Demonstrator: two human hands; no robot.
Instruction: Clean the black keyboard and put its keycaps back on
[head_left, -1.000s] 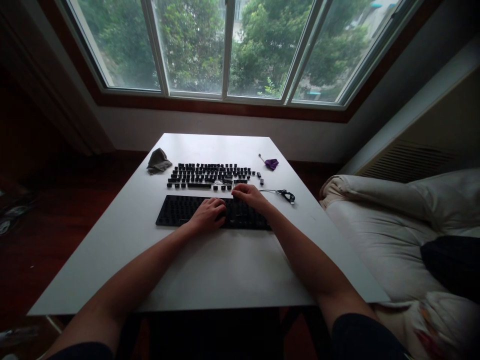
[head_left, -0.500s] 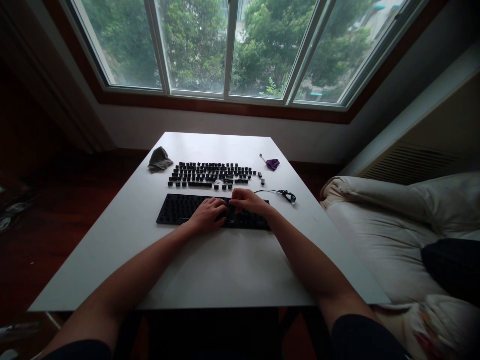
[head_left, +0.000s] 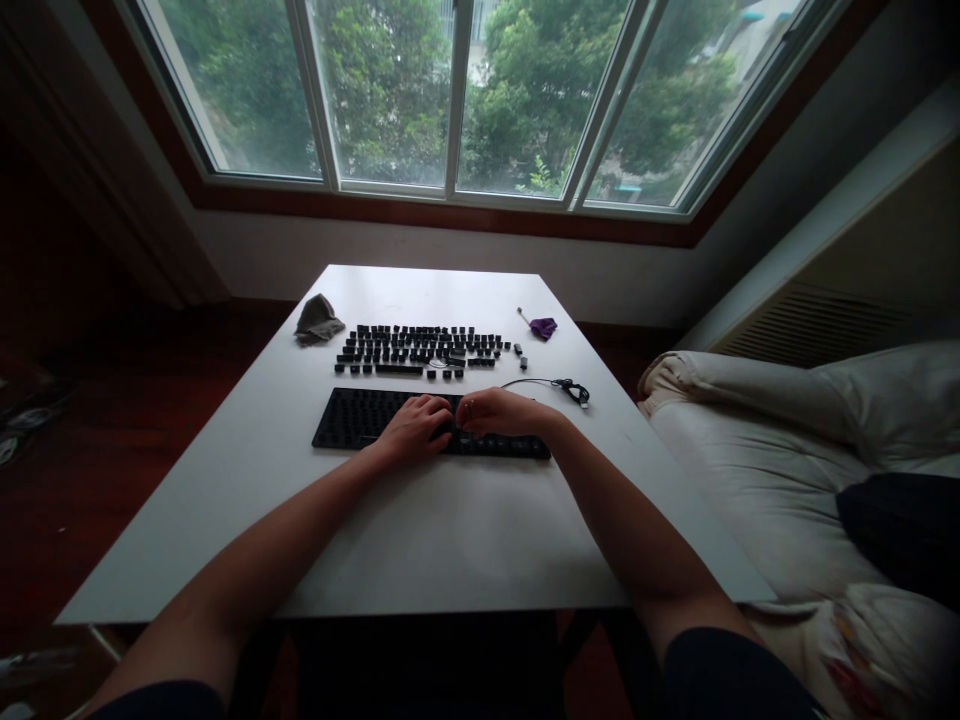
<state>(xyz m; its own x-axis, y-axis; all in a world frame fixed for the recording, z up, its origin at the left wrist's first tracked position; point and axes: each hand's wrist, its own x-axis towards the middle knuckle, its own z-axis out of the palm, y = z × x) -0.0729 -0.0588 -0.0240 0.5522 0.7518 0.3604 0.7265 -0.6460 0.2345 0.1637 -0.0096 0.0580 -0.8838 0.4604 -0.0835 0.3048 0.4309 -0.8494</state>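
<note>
A black keyboard point(head_left: 349, 415) lies on the white table in front of me. My left hand point(head_left: 416, 425) rests on its middle, fingers laid over the keys area and slightly bent, the palm by its front edge. Just to the right, my right hand point(head_left: 491, 412) is bent down over the keyboard with thumb and fingers pinched together. Whatever is between those fingertips is too small and dark to make out. Behind the keyboard, loose black keycaps point(head_left: 397, 350) stand in rows, with a long keycap point(head_left: 399, 370) at the front.
A coiled cable point(head_left: 571, 390) with a plug lies right of the keyboard. At the back right are a purple cloth point(head_left: 543, 328) and a thin stick-like item point(head_left: 523, 315); a grey cloth point(head_left: 319, 320) lies back left. The sofa point(head_left: 735, 450) stands right of the table point(head_left: 390, 560).
My right hand has lowered slightly and its wrist has shifted to the right, with the fingertips turned down toward the keyboard. My left hand has stayed on the keyboard.
</note>
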